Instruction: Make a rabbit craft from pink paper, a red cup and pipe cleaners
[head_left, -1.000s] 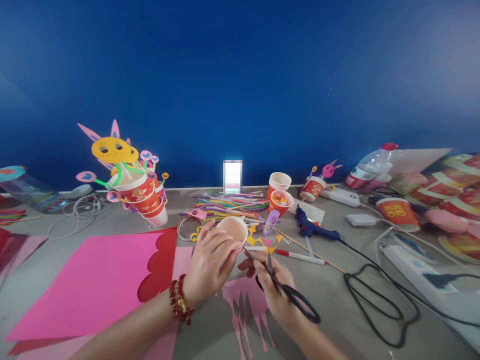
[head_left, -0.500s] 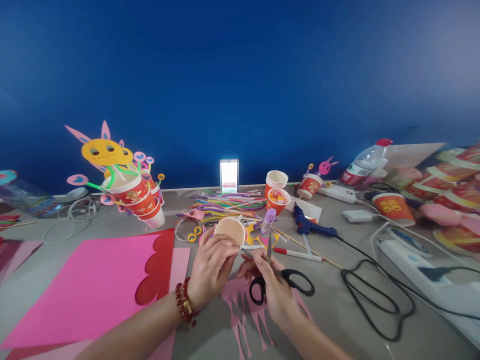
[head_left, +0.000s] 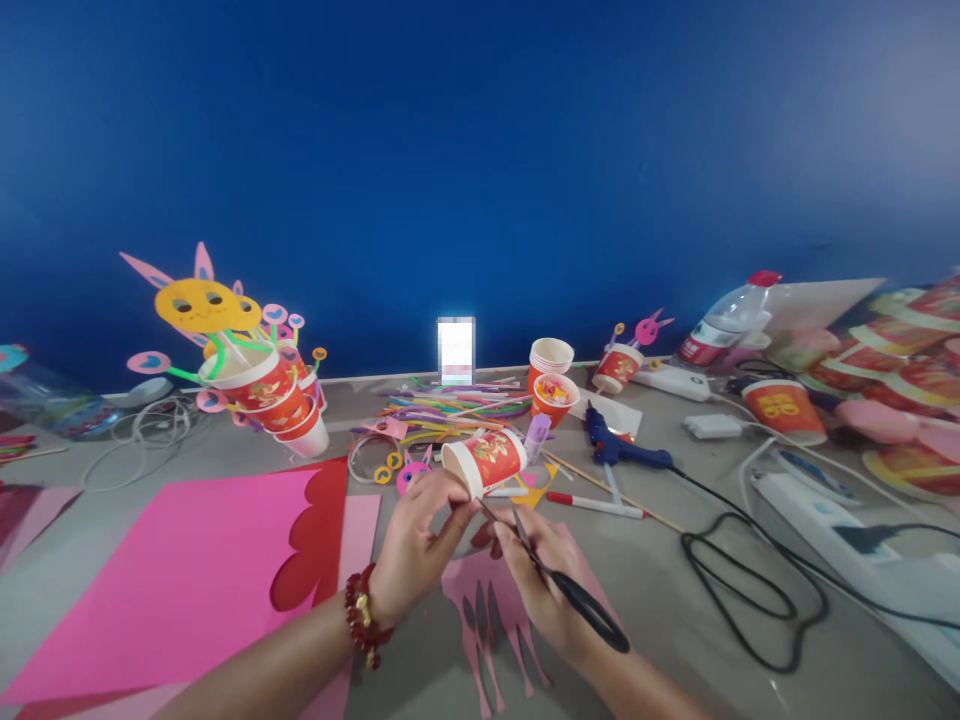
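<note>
A red paper cup (head_left: 496,460) with a white rim and gold print is tipped on its side, its mouth facing left. My left hand (head_left: 420,530) pinches the cup at the near edge of its rim. In my right hand (head_left: 551,575) is a pair of black-handled scissors (head_left: 592,610), seen nearly edge-on. Its blades point up and left, close to the rim at my left fingertips. I cannot tell whether the blades touch the cup. Below my hands lies a pink sheet (head_left: 461,590) with leaf-shaped cut-outs.
Pink paper (head_left: 180,570) over red covers the left side. Finished cup figures (head_left: 259,390) stand behind it. Colourful pipe cleaners (head_left: 450,405) lie at the back, near stacked cups (head_left: 551,365). To the right are a blue glue gun (head_left: 619,450), its black cord and a power strip (head_left: 840,560).
The cup has turned, so its printed side now shows instead of its open mouth. The scissors have swung left, their points now close to the rim.
</note>
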